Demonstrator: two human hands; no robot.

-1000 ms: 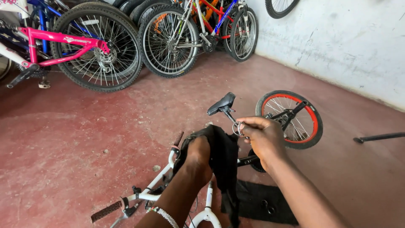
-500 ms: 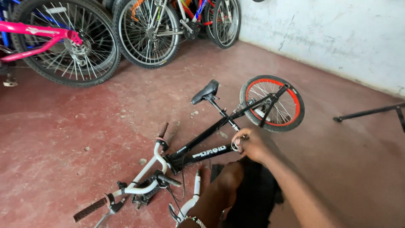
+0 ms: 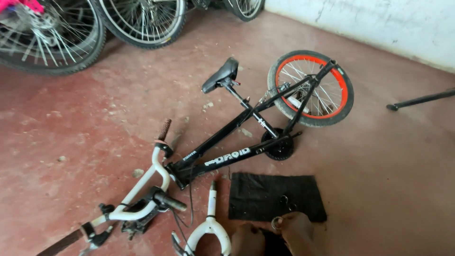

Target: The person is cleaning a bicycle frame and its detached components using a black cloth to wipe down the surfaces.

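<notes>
The right hand, low at the near edge, pinches a small metal ring between its fingertips. That ring sits at the near rim of a black rectangular cloth mat, whose long axis runs left to right. The left hand lies just left of the right, near the white bicycle fork; whether it grips anything cannot be told. Beyond the mat lies a black-framed small bicycle with an orange-rimmed rear wheel.

the black bike frame and white fork block the way ahead; the red floor right of the black cloth is open.
</notes>
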